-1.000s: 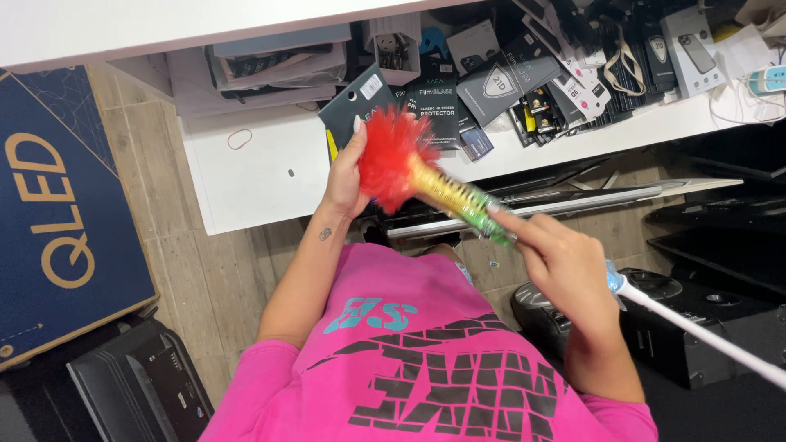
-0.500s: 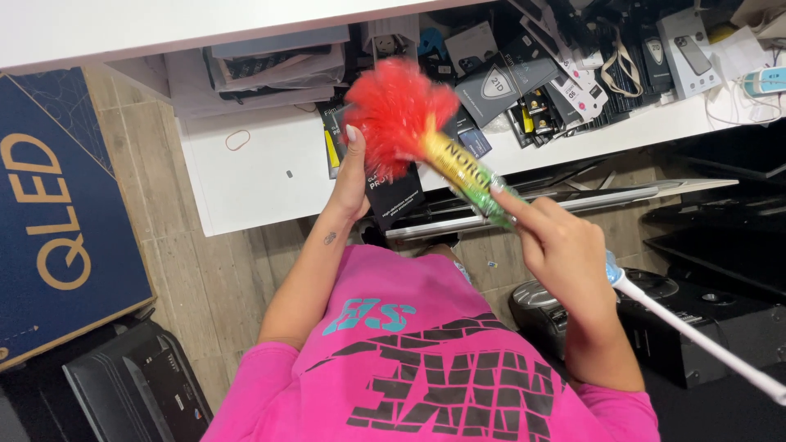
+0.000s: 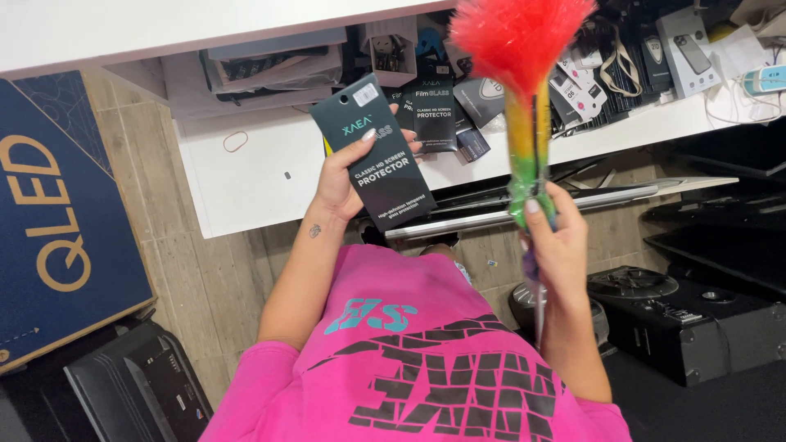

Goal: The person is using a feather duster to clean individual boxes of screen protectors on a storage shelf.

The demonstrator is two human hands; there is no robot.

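Observation:
My left hand (image 3: 344, 176) holds up a flat black packet (image 3: 378, 151), with a thin yellow item behind it, in front of the white shelf (image 3: 262, 176). My right hand (image 3: 553, 237) grips the rainbow-striped handle of a feather duster (image 3: 528, 147), which stands almost upright. Its red feather head (image 3: 517, 33) reaches the top of the view, clear of the packet. I wear a pink shirt (image 3: 426, 360) with dark print.
More black packets (image 3: 432, 115) and boxed phone accessories (image 3: 655, 57) crowd the shelf's back. A large blue box (image 3: 57, 221) leans at the left. Black speaker equipment (image 3: 688, 311) sits on the floor at the right, and a dark case (image 3: 139, 393) lower left.
The duster has swung from slanting across the packet to upright at the right. The packet in my left hand is now uncovered and fully in sight.

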